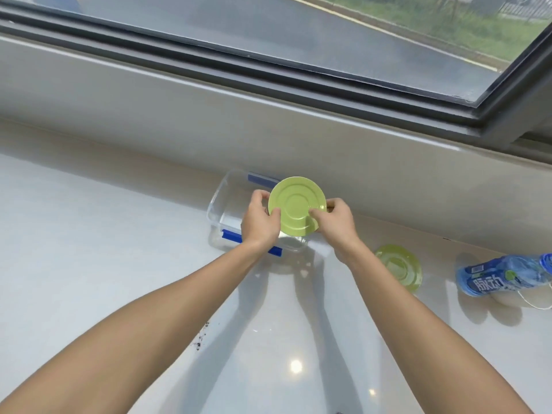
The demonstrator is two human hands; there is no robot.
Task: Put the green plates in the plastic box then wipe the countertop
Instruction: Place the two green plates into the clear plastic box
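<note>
A round green plate (296, 205) is held tilted toward me, its ringed face showing, just above the clear plastic box (222, 204) with blue clips. My left hand (260, 221) grips the plate's left edge and my right hand (336, 224) grips its right edge. The box stands open on the white countertop (104, 264) against the back ledge; the plate and hands cover its right part. A second green plate (401, 265) lies flat on the countertop to the right, partly behind my right forearm.
A blue-labelled plastic bottle (504, 274) lies on its side at the far right, with a thin string by it. Dark crumbs (201, 339) speckle the countertop between my forearms. A raised ledge and a window run along the back.
</note>
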